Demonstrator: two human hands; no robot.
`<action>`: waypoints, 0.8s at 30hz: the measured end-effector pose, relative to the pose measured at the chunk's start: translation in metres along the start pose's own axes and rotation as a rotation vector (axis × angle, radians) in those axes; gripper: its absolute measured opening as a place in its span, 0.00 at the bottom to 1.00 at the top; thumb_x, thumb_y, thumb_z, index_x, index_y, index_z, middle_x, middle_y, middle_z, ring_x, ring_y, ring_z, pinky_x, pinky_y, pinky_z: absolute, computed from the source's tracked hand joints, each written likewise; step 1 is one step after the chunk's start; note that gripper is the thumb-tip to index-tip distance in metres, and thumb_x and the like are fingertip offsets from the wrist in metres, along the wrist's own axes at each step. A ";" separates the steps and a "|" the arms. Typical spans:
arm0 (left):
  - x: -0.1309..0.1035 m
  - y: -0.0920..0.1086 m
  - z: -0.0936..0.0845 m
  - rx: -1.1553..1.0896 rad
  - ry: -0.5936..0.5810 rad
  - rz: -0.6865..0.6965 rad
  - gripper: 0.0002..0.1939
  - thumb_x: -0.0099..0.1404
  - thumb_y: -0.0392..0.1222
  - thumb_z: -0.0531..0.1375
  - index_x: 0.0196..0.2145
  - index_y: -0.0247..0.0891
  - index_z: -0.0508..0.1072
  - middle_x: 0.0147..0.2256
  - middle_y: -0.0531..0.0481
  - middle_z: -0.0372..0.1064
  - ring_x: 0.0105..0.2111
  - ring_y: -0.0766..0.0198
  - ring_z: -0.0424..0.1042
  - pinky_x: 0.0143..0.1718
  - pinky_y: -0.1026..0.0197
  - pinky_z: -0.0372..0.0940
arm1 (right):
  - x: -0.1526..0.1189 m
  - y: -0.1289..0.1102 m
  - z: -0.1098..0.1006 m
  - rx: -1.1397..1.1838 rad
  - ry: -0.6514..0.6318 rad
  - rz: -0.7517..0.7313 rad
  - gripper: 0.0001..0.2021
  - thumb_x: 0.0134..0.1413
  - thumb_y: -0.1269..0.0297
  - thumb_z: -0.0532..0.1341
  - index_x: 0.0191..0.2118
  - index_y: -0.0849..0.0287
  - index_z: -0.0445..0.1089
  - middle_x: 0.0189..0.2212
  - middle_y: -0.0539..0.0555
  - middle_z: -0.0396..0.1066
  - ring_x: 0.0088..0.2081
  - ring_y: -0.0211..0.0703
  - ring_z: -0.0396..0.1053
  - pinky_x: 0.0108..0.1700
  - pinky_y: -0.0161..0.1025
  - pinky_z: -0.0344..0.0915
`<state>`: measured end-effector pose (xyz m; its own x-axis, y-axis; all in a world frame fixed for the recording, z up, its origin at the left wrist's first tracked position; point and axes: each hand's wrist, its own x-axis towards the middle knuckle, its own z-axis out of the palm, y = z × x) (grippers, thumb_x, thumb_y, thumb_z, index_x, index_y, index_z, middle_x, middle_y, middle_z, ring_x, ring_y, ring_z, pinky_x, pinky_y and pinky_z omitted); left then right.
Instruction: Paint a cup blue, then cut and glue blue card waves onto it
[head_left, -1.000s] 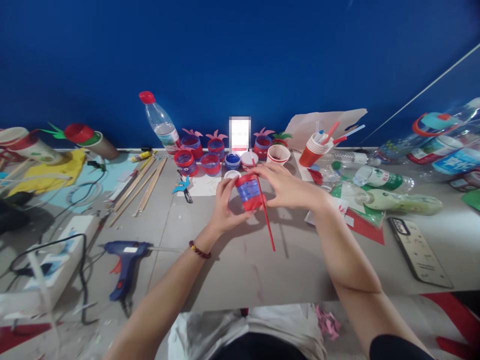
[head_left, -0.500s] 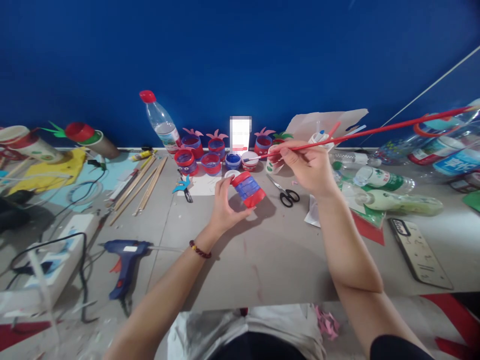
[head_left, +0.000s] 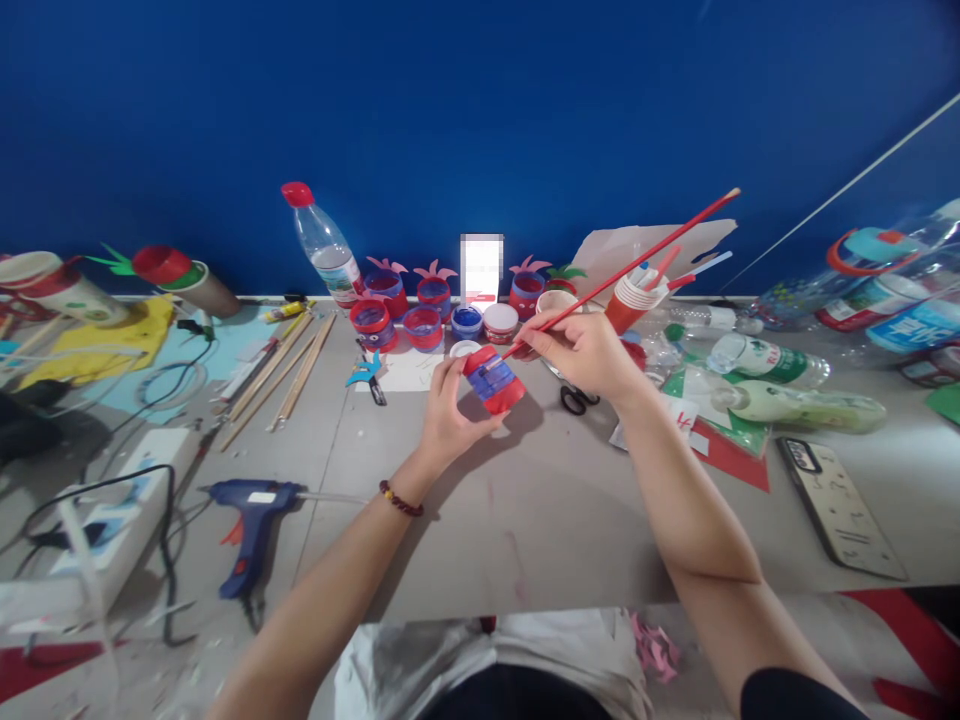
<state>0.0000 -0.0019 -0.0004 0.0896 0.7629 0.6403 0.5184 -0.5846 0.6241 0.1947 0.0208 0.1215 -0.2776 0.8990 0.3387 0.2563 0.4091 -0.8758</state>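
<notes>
My left hand [head_left: 448, 412] grips a small cup painted red with a blue band [head_left: 496, 382], tilted above the table. Between the fingers of my right hand [head_left: 581, 350] is a long red paintbrush [head_left: 637, 263], its tip touching the blue band. Behind the cup stand an open jar of blue paint [head_left: 466, 321] and a jar with a pale top [head_left: 500, 322]. Several red and blue painted cups [head_left: 423, 328] sit beside them, some with pink paper leaves. Black-handled scissors [head_left: 574, 398] lie partly hidden under my right hand.
To the left lie a blue glue gun [head_left: 251, 510], wooden sticks [head_left: 279, 375] and a power strip [head_left: 124, 510]. A clear bottle with a red cap [head_left: 322, 240] leans at the back. Plastic bottles [head_left: 772, 358] and a phone [head_left: 840, 508] occupy the right. A lit screen [head_left: 481, 268] stands by the wall.
My right hand has moved left and down, bringing the brush tip from near the paint jars onto the cup's blue band. My left hand and the cup have barely moved.
</notes>
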 end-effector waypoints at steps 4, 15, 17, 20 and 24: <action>0.000 -0.002 0.001 0.003 0.013 0.011 0.45 0.47 0.50 0.72 0.58 0.41 0.58 0.50 0.42 0.61 0.51 0.50 0.65 0.52 0.45 0.65 | 0.000 -0.003 0.002 -0.073 -0.008 -0.018 0.13 0.56 0.54 0.63 0.30 0.59 0.75 0.35 0.56 0.77 0.33 0.45 0.76 0.40 0.46 0.78; 0.001 0.002 0.001 0.013 0.040 0.024 0.45 0.47 0.50 0.72 0.58 0.40 0.58 0.49 0.41 0.61 0.50 0.50 0.66 0.51 0.45 0.66 | 0.001 0.011 -0.019 -0.317 0.078 -0.061 0.12 0.59 0.57 0.61 0.30 0.57 0.76 0.38 0.56 0.76 0.39 0.51 0.75 0.44 0.52 0.74; 0.002 0.002 0.000 0.020 0.052 0.038 0.45 0.47 0.51 0.72 0.58 0.40 0.58 0.49 0.41 0.61 0.50 0.50 0.66 0.51 0.45 0.66 | 0.000 0.011 -0.018 -0.381 0.093 -0.071 0.10 0.59 0.58 0.61 0.31 0.56 0.76 0.38 0.56 0.76 0.40 0.52 0.74 0.45 0.53 0.72; 0.002 0.002 -0.001 0.020 0.062 0.067 0.45 0.47 0.51 0.72 0.58 0.40 0.58 0.49 0.41 0.62 0.49 0.50 0.66 0.51 0.44 0.65 | -0.002 0.006 -0.011 -0.417 0.046 -0.121 0.09 0.60 0.61 0.60 0.32 0.55 0.77 0.37 0.54 0.77 0.42 0.53 0.73 0.48 0.53 0.70; 0.001 0.002 0.000 0.025 0.075 0.088 0.44 0.48 0.52 0.71 0.58 0.40 0.58 0.48 0.41 0.62 0.49 0.50 0.66 0.52 0.44 0.65 | -0.007 -0.008 0.002 -0.442 -0.013 -0.179 0.11 0.62 0.64 0.57 0.33 0.54 0.77 0.35 0.53 0.78 0.39 0.50 0.73 0.47 0.51 0.70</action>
<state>0.0013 -0.0018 0.0015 0.0722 0.6858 0.7242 0.5321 -0.6406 0.5536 0.1930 0.0112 0.1251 -0.3646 0.8072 0.4642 0.5718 0.5875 -0.5726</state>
